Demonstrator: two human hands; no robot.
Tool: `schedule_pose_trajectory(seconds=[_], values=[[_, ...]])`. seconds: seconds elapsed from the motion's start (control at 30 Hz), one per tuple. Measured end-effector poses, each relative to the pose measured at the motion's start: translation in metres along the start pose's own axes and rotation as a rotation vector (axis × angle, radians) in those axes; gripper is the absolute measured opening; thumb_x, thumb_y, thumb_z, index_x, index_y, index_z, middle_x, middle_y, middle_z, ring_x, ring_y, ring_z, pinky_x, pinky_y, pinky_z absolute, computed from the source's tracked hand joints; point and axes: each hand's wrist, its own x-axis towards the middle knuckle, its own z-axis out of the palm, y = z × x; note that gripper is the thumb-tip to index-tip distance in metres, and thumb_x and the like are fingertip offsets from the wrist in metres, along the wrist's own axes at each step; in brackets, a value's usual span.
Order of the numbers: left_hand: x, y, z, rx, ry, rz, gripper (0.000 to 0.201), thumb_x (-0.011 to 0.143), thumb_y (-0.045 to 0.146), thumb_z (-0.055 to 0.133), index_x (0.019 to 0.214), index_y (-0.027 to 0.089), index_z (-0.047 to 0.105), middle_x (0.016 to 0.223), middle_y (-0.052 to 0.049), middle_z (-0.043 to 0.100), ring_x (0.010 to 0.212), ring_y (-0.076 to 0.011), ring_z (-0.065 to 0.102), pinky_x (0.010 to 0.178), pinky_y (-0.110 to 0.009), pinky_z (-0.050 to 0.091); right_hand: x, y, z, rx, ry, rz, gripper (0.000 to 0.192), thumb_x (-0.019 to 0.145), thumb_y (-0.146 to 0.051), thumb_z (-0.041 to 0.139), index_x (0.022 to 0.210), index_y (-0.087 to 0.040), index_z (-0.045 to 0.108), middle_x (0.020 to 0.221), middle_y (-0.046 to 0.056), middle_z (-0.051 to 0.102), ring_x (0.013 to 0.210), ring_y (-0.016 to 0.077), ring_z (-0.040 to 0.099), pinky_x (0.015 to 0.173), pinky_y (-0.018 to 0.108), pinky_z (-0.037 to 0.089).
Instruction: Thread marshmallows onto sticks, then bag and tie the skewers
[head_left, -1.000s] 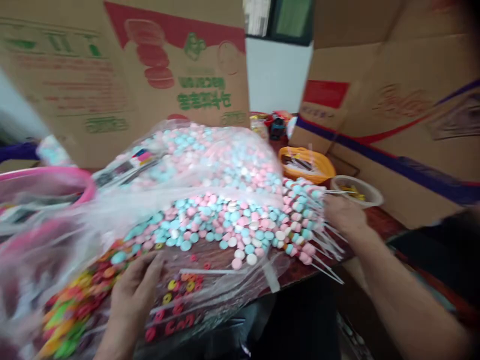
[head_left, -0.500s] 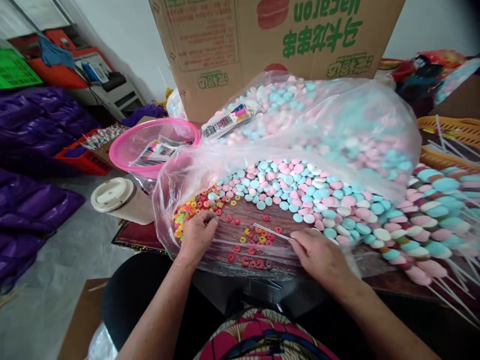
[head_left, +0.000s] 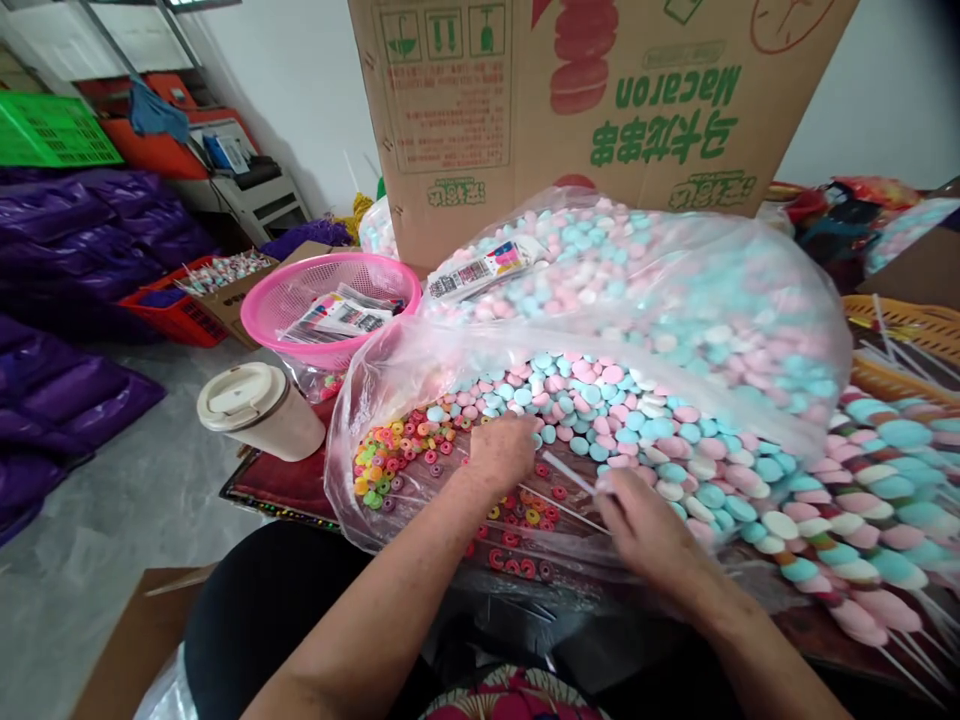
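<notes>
My right hand (head_left: 646, 520) is closed round thin white sticks (head_left: 571, 472), which point up and left over the table. My left hand (head_left: 504, 450) is at the near edge of a heap of pink, blue and white disc candies (head_left: 592, 395). Its fingers are curled together and partly hidden behind the back of the hand, so what they pinch does not show. Left of it lies a pile of colourful ring candies (head_left: 386, 460). Loose red and yellow rings (head_left: 517, 512) are scattered below the sticks. A clear plastic bag (head_left: 480, 345) spreads around the candies.
Finished candy skewers (head_left: 862, 500) are stacked at the right, beside a yellow basket (head_left: 911, 320). A pink mesh basket (head_left: 259, 305) holding printed packets and a lidded cup (head_left: 262, 415) stand at the left. Behind the bag rises a large cardboard box (head_left: 555, 110).
My left hand has moved right and up from the ring candies to the disc candies. My right hand still holds the sticks. The camera view has shifted slightly.
</notes>
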Motion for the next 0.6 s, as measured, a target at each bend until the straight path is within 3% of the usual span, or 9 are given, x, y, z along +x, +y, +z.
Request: schedule_pose_trajectory(seconds=[0.1, 0.23, 0.37, 0.5, 0.6], values=[[0.000, 0.001, 0.011, -0.016, -0.025, 0.040, 0.023, 0.075, 0.020, 0.057, 0.093, 0.028, 0.068, 0.093, -0.008, 0.063, 0.082, -0.0255, 0.062, 0.073, -0.033, 0.045, 0.022, 0.002, -0.011, 0.087, 0.104, 0.148, 0.022, 0.088, -0.029, 0.036, 0.096, -0.018, 0.053, 0.083, 0.005, 0.062, 0.075, 0.0181, 0.056, 0.066, 0.027, 0.041], [-0.012, -0.011, 0.003, -0.045, -0.046, 0.009, 0.018, 0.075, 0.019, 0.055, 0.088, 0.023, 0.066, 0.091, -0.005, 0.064, 0.085, -0.0218, 0.060, 0.078, -0.030, 0.044, 0.062, -0.009, 0.007, -0.007, -0.031, 0.184, 0.021, 0.085, -0.028, 0.043, 0.092, -0.018, 0.060, 0.085, 0.007, 0.064, 0.080, 0.0200, 0.058, 0.067, 0.027, 0.039], [-0.023, -0.025, -0.012, -0.124, 0.011, -0.088, 0.015, 0.075, 0.018, 0.053, 0.085, 0.019, 0.063, 0.074, -0.001, 0.064, 0.069, -0.0155, 0.057, 0.069, -0.026, 0.044, 0.079, -0.022, 0.028, -0.009, -0.065, 0.228, 0.023, 0.080, -0.022, 0.050, 0.098, -0.014, 0.062, 0.086, 0.012, 0.064, 0.078, 0.0219, 0.058, 0.063, 0.028, 0.037], [-0.033, -0.027, -0.012, -0.576, 0.109, -0.239, 0.012, 0.072, 0.025, 0.057, 0.077, 0.016, 0.063, 0.066, 0.001, 0.061, 0.062, -0.0119, 0.054, 0.060, -0.023, 0.043, 0.063, -0.027, 0.013, 0.100, -0.111, 0.203, 0.022, 0.085, -0.028, 0.045, 0.084, -0.017, 0.063, 0.068, 0.004, 0.060, 0.063, 0.0156, 0.054, 0.057, 0.025, 0.037], [-0.037, -0.015, -0.009, -0.959, 0.040, -0.293, 0.019, 0.070, 0.030, 0.061, 0.079, 0.013, 0.064, 0.062, 0.001, 0.059, 0.054, -0.0102, 0.051, 0.053, -0.022, 0.042, 0.046, -0.035, -0.003, 0.535, -0.161, 0.131, 0.025, 0.086, -0.038, 0.044, 0.087, -0.020, 0.061, 0.058, -0.004, 0.052, 0.049, 0.0095, 0.043, 0.048, 0.021, 0.034]])
